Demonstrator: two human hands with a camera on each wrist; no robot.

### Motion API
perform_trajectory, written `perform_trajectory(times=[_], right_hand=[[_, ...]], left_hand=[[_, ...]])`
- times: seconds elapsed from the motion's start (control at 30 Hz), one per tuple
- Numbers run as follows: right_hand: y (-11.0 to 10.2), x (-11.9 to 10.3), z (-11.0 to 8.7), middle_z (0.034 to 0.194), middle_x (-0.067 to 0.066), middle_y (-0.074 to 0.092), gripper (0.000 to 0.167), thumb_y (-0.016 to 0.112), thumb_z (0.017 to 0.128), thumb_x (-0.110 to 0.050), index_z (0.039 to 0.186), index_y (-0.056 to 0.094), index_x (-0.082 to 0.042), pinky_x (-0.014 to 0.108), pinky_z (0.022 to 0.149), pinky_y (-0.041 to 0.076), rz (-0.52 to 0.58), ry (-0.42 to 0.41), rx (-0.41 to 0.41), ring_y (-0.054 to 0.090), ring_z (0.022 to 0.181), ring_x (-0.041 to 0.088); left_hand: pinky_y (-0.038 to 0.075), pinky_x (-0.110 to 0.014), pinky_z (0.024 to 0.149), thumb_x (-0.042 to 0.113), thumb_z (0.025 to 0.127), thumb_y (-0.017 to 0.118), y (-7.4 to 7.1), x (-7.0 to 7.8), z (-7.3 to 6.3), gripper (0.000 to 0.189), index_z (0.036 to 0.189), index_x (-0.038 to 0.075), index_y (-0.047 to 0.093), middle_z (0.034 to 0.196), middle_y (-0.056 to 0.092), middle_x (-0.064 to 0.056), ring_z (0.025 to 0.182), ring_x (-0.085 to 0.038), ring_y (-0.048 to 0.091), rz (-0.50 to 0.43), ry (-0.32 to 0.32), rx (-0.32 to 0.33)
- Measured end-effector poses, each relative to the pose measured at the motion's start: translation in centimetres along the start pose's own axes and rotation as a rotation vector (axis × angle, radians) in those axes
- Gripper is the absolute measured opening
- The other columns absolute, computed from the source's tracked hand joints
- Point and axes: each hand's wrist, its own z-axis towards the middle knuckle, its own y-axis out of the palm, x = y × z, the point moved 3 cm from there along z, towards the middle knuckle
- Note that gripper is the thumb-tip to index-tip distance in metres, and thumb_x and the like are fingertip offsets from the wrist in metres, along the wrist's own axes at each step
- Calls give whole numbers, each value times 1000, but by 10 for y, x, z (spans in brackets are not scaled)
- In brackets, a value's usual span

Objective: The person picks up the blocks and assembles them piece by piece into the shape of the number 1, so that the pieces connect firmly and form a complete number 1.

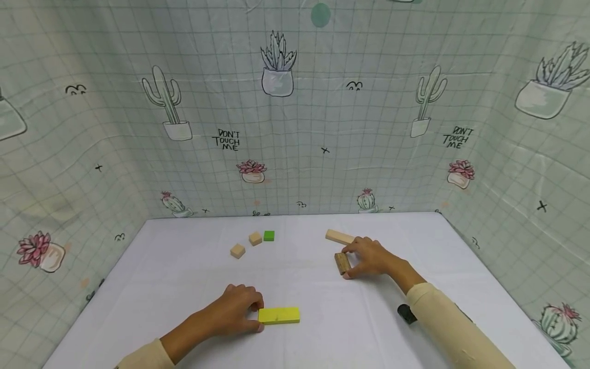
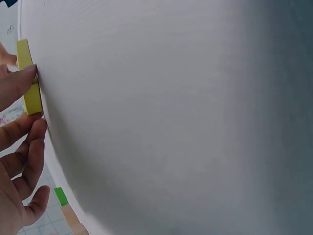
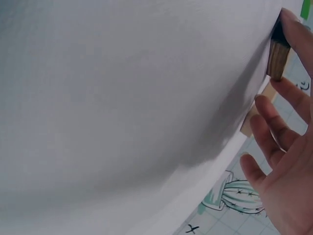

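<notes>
Low on the white tabletop, my left hand pinches the left end of a flat yellow block between thumb and fingers. The left wrist view shows the thumb lying across that block's side. Farther right, my right hand pinches a brown wooden block, thumb at one end and index finger at the other in the right wrist view. Just behind this hand lies a pale wooden strip, its right end hidden by the fingers. Both held blocks appear to rest on the table.
Toward the back left sit a green block and two pale wooden cubes, one close to the green block and the other nearer. A black object lies beside the right sleeve. Patterned cloth walls the table's back and sides.
</notes>
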Motion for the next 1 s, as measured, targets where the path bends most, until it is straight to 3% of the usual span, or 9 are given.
perform_trajectory(times=[0.33,0.57,1.0], right_hand=[[-2,-5,0,103,-1,60,67,87,72,-48,125,69,-12,41,83,39,-23,-7,-28,49,90,16],[-3,-2,-2,106,1,63,65,87,72,-46,123,67,-10,45,89,45,12,-16,-27,53,96,18],[1,-2,-3,106,3,63,64,86,74,-44,122,64,-7,44,88,48,54,-5,-19,56,95,17]], left_hand=[[34,-33,81,40,80,83,-1,1,-2,31,99,19,70,88,57,16,85,-4,47,-13,-6,2],[35,-35,82,41,80,83,1,-1,-1,32,100,20,71,88,57,17,84,-4,47,-8,-4,2],[33,-33,80,41,80,82,1,-1,-1,31,99,20,70,87,56,17,84,-5,47,-5,-14,-5]])
